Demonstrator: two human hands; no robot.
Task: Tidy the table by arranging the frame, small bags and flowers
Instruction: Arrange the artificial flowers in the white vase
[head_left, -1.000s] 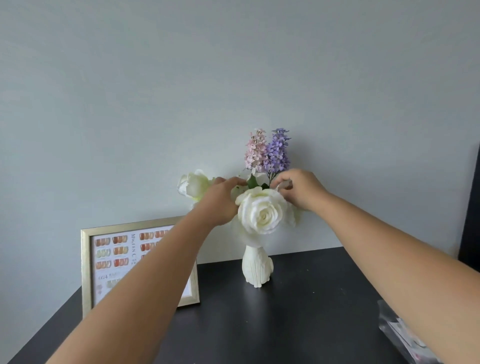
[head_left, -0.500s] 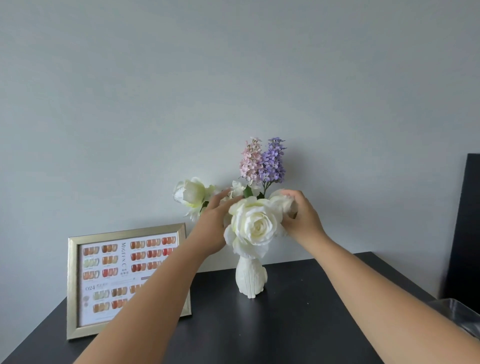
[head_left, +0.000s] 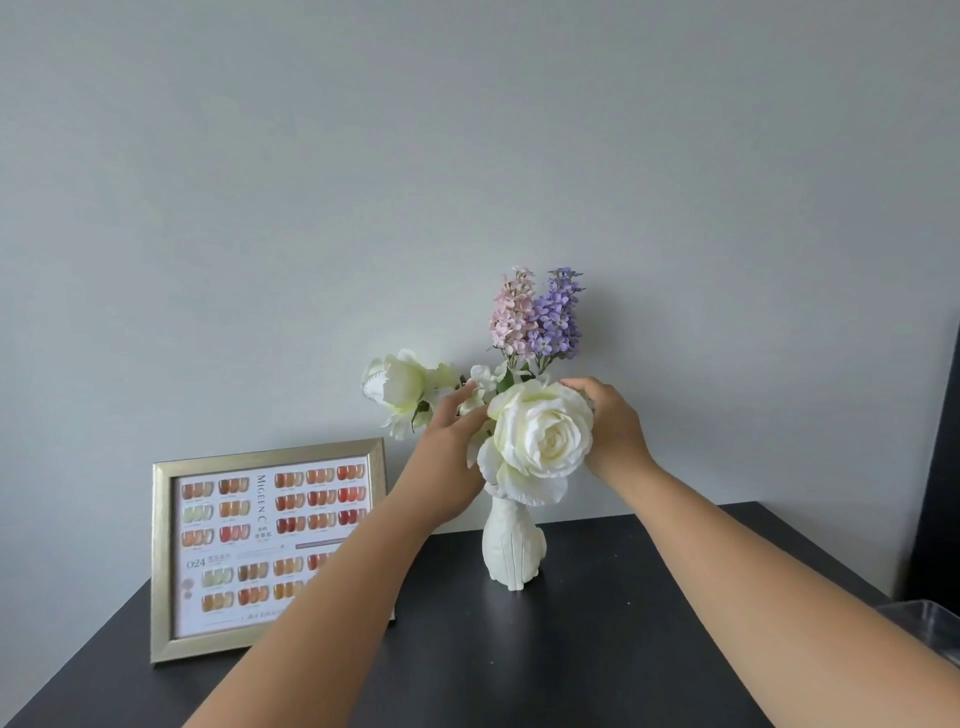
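A white ribbed vase (head_left: 511, 551) stands on the black table (head_left: 597, 649) near the wall. It holds a large white rose (head_left: 545, 436), a second white bloom (head_left: 400, 384) leaning left, and pink (head_left: 511, 312) and purple (head_left: 558, 312) flower spikes behind. My left hand (head_left: 449, 457) rests against the left side of the large rose, fingers among the small blossoms. My right hand (head_left: 613, 426) cups the rose's right side. A gold frame (head_left: 166, 566) with a nail colour chart leans at the left, partly hidden by my left forearm.
A grey wall rises right behind the table. A clear plastic container (head_left: 924, 623) sits at the table's right edge, cut off by the view. A dark vertical panel (head_left: 940, 493) stands at the far right.
My hands have slid from the back of the bouquet to the two sides of the large rose. The view has shifted, showing more of the frame and table.
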